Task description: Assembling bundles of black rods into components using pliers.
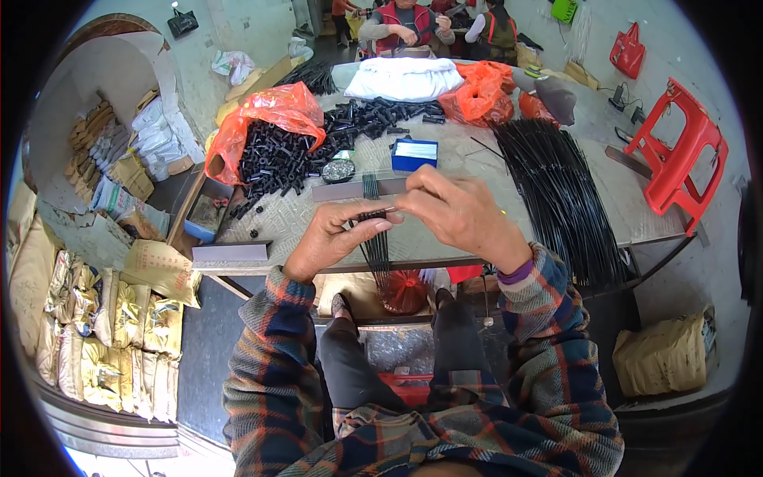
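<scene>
My left hand is closed, thumb and forefinger pinching a short row of small black pieces just above the table's front edge. Under it passes a bundle of thin dark rods; their far ends lie across a grey bar and their near ends hang past the edge. From the right, my right hand comes with curled fingers, its fingertips pinched together at the end of that row. What they hold is too small to make out. Just beyond stands a blue box with a pale top.
Loose black tubular parts spill from a red plastic bag at left. Long black rods lie in a heap at right, near a red stool. A white sack lies at the back, with people beyond.
</scene>
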Tool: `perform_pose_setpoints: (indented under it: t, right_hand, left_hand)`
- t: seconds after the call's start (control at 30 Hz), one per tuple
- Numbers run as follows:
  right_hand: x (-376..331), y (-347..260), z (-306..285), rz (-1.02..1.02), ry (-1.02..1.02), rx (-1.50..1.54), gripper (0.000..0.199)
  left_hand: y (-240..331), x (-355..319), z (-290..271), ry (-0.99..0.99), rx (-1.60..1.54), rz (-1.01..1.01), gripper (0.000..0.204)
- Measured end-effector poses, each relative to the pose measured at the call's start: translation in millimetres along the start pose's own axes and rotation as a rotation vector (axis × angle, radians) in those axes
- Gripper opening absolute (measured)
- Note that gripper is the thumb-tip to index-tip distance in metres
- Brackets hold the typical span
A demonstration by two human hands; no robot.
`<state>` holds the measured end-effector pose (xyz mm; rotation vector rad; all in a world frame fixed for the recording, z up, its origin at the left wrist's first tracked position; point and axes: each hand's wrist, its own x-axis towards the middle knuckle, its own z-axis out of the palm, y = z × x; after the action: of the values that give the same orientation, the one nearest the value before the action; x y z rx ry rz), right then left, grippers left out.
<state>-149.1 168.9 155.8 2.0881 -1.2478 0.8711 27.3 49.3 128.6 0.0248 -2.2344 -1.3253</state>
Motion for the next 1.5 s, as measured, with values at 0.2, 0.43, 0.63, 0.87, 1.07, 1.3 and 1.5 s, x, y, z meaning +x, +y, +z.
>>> perform_pose_setpoints:
  t: [0.2, 0.43, 0.63, 0.87, 1.07, 1.3, 1.5]
  right_hand:
    - [2, -1, 1, 0.012, -0.024, 0.098, 0.013]
    - [3, -5, 5, 0.005, -0.096, 0.164, 0.021]
    - [5, -15, 6, 0.031, -0.128, 0.097, 0.031]
    - [6, -21, -9, 0.051, -0.187, 0.027, 0.056]
    - [4, -25, -7, 0.1, -0.131, -0.009, 0.046]
    - [3, -18, -1, 0.037, -0.073, 0.157, 0.034]
    - [-2, -16, 6, 0.104, -0.076, 0.241, 0.027]
  left_hand:
    - [-3, 0, -4, -0.042, 0.154, 0.024, 0.029]
    - [-21, -2, -6, 0.022, 0.298, 0.21, 0.042]
    - [-21, -6, 1, 0.119, 0.292, 0.226, 0.043]
    - [-21, -8, 2, 0.105, 0.12, 0.167, 0.036]
    - [-25, -8, -1, 0.175, 0.131, 0.202, 0.031]
    - [-27, -7, 0, 0.141, 0.168, 0.212, 0.033]
    - [-22, -4, 6, 0.146, 0.191, 0.278, 0.031]
